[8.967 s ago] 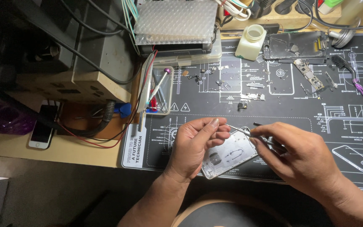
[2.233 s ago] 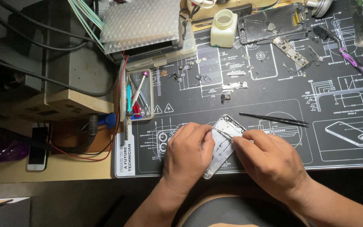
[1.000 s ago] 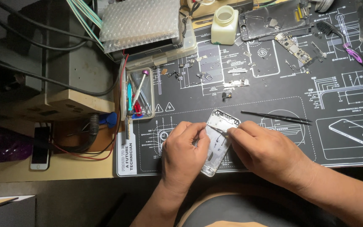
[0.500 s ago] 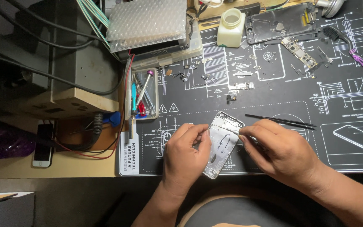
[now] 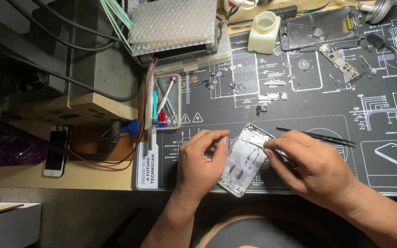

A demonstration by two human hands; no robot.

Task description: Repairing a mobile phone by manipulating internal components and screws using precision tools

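A silver phone housing lies tilted on the black repair mat near the front edge, its open inside facing up. My left hand grips its left side with fingers curled over the edge. My right hand holds a thin metal tool pinched between thumb and fingers, the tip resting inside the housing near its top. Black tweezers lie on the mat just beyond my right hand.
A tray of screwdrivers sits at the mat's left edge. A white bottle, a phone screen assembly, a circuit board and small loose parts lie farther back. A white phone rests left.
Earlier my right hand held the black tweezers; they now lie on the mat. Both hands closed in on the housing, which turned more upright, and my right hand now works a thin tool inside it.
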